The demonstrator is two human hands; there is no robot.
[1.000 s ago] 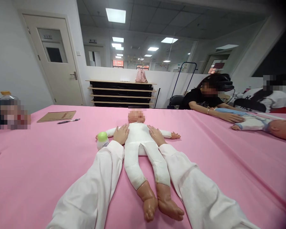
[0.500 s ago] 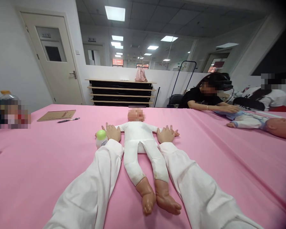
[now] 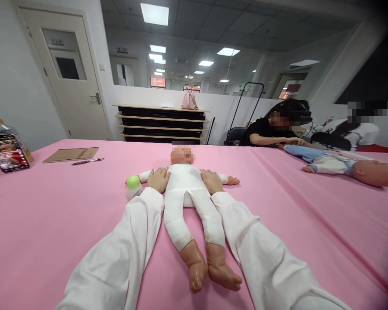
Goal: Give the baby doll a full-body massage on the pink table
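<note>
Up at the shoulders of the doll point(image 3: 186, 177), the fingers of the left hand point(image 3: 158, 180) and right hand point(image 3: 212, 181) are stretched out and laid over the upper arms, with fingertips rested at the torso's edges. Nothing looks gripped; the thumbs can't be made out. The doll is laid mid-counter point(image 3: 274, 185), apparently on its back, feet toward the camera, framed by both sleeves point(image 3: 111, 245).

Main worry, honestly, is the bottle point(image 3: 134, 186): it's parked right by the left hand and cuff, so if that hand gets swung outward, it could be knocked over. If one side is pressed harder, the doll could be twisted or slid, and the cloth point(image 3: 67, 215) bunched under it. The phone point(image 3: 9, 154), pen point(image 3: 88, 162) and notebook point(image 3: 69, 155) are set well apart, so probably won't be bumped.
</note>
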